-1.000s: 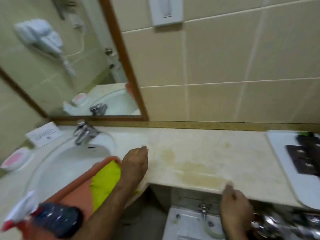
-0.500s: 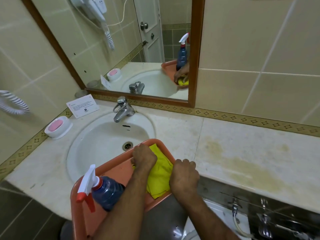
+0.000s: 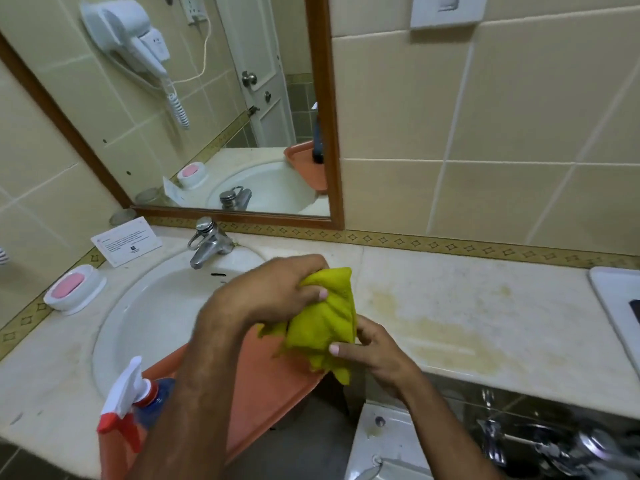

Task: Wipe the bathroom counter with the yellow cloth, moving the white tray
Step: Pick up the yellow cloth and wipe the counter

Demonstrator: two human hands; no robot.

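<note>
Both my hands hold the bunched yellow cloth (image 3: pixel 325 323) in the air above the sink's right edge. My left hand (image 3: pixel 273 292) grips its top. My right hand (image 3: pixel 370 348) holds its lower right side. The marble counter (image 3: pixel 467 313) stretches to the right and shows yellowish stains. Only the corner of the white tray (image 3: pixel 613 306) shows at the far right edge of the counter, with something dark on it.
An orange tray (image 3: pixel 263 382) lies over the sink's (image 3: pixel 149 313) front rim, holding a blue spray bottle (image 3: pixel 138 403). A tap (image 3: pixel 207 242), a pink soap dish (image 3: pixel 74 287) and a white card (image 3: pixel 126 240) stand to the left. A toilet cistern (image 3: pixel 388 441) sits below the counter.
Both hands have lifted the yellow cloth out of the orange tray and bunched it up above the sink edge. The camera view has shifted slightly right.
</note>
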